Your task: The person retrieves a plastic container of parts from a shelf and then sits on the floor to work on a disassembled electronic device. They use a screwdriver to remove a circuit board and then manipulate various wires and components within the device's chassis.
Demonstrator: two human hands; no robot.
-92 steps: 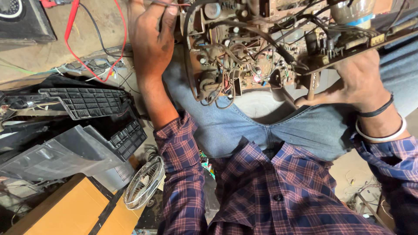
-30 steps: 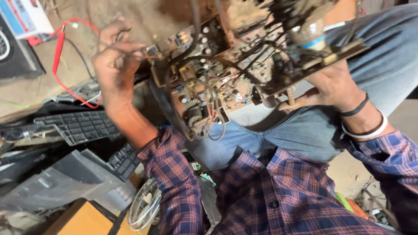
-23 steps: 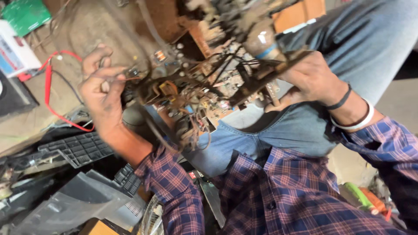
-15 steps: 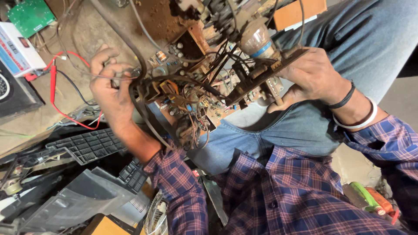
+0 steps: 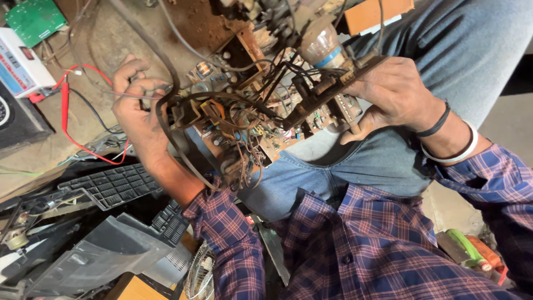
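An old, dusty circuit board (image 5: 261, 119) crowded with components and tangled dark wires is held over my lap. My right hand (image 5: 391, 94) grips its right edge, fingers wrapped over the frame beside a clear glass tube neck (image 5: 321, 44). My left hand (image 5: 136, 108) is at the board's left side, fingers closed around a bundle of thin wires (image 5: 166, 97) that loop off the board. I wear a plaid shirt and jeans; dark and white bands circle my right wrist.
On the left floor lie a red lead (image 5: 65, 105), a white boxed meter (image 5: 19, 61), a green circuit board (image 5: 34, 19), and black plastic casing parts (image 5: 105, 186). A small fan grille (image 5: 200, 275) sits below. Green and orange tool handles (image 5: 472, 253) lie at right.
The board has tilted and swung toward me. My left hand shifted from pinching above the board's corner to gripping the wire bundle at its left side. The view has steadied.
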